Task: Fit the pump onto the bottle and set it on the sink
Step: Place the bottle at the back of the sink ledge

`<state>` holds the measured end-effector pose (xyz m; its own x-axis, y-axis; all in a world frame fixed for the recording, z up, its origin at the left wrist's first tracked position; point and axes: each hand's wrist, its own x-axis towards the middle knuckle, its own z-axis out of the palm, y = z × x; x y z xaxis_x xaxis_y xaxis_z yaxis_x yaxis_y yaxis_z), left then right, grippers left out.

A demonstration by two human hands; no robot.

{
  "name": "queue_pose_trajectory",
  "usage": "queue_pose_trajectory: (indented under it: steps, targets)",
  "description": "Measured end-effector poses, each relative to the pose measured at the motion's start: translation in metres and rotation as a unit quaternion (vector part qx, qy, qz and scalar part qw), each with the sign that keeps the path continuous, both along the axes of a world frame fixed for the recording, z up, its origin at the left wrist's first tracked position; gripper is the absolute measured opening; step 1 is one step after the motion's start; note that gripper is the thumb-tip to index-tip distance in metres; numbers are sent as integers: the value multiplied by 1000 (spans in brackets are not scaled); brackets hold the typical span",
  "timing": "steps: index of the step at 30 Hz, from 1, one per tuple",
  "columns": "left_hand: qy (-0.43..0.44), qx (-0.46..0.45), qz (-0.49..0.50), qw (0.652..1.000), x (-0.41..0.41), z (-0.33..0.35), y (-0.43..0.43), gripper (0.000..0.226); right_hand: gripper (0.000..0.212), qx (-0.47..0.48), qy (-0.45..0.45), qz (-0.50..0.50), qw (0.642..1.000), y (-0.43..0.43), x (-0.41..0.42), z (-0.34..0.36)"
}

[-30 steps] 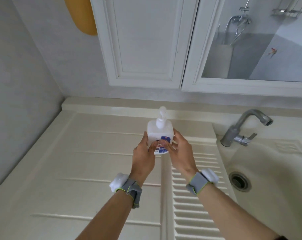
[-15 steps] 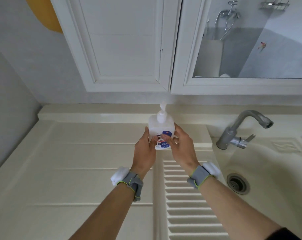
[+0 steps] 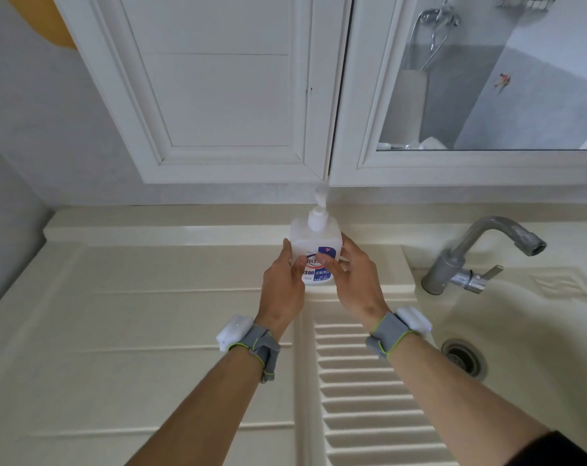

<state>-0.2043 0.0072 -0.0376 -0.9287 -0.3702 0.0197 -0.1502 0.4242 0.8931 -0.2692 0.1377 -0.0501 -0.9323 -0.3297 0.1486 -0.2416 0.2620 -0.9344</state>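
A clear plastic bottle with a blue and white label stands upright near the back of the cream sink top. A white pump sits in its neck, nozzle pointing up and away. My left hand wraps the bottle's left side and my right hand its right side, thumbs across the label. The bottle's base is hidden behind my fingers, so I cannot tell whether it touches the surface.
A grey metal tap stands right of the bottle, over the basin with its drain. A ribbed draining strip runs toward me. White cabinet doors and a mirror hang above. A wall closes the left side.
The view has tilted and shifted left, so the bottle and both hands sit further right and higher in frame. Both hands keep the same grip on the bottle.
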Motion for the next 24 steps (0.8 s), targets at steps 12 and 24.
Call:
queue_pose_trajectory:
  steps: [12,24]
  targets:
    - [-8,15,0,1000,-14,-4,-4,53,47,2,2,-4,1000,-5,-12,-1]
    - [-38,-8,31,999,-1,6,-5,65,79,48,-52,-18,997,8,-2,15]
